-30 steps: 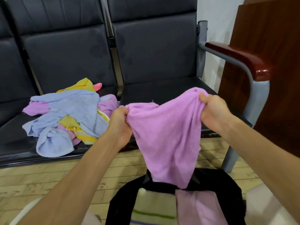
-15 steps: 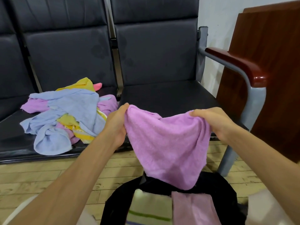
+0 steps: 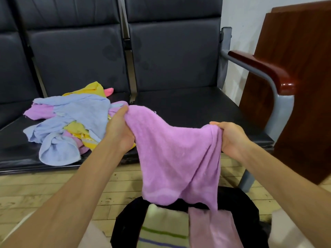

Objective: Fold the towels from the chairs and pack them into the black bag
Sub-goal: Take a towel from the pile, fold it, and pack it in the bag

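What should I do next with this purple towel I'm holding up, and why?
Probably bring your hands together to fold it in half. The left hand and right hand each grip the top edge of the purple towel, which hangs loose and unfolded. Folded towels already lie in the black bag below.

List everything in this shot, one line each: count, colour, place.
held towel: one, purple, hanging between both hands above the bag
towel pile: several, blue, yellow, purple and pink, heaped on a seat at left
black bag: one, open, bottom centre
folded towels: two, one pale with green and purple stripes, one pink, inside the bag
chairs: three showing, black, joined row ahead
armrest: one, red-brown, row's right end
wooden panel: one, brown, far right
floor: light wood, under the chairs
left hand: grips the towel's left top edge
right hand: grips its right top edge
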A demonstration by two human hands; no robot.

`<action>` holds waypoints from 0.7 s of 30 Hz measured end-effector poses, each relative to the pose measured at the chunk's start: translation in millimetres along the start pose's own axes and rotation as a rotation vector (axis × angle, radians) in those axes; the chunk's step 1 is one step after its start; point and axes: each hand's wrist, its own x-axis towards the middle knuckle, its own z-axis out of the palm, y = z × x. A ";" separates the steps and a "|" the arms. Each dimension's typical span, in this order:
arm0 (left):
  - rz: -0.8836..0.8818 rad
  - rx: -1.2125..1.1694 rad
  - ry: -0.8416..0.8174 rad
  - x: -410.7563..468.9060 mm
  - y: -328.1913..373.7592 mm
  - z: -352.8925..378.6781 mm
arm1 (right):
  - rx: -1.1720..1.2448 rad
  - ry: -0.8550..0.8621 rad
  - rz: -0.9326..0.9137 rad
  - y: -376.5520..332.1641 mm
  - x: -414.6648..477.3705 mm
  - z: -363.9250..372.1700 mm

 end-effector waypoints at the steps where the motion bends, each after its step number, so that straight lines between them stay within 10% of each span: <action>1: -0.007 -0.023 -0.010 -2.9 1.8 0.3 | -0.032 -0.045 -0.038 2.7 1.2 -3.1; 12: 0.024 -0.315 -0.154 -12.0 33.8 -15.7 | -0.051 -0.279 -0.220 -0.8 4.2 -0.8; 21: -0.019 -0.094 -0.282 -44.6 39.8 13.7 | 0.214 -0.254 -0.306 -26.8 -33.7 2.9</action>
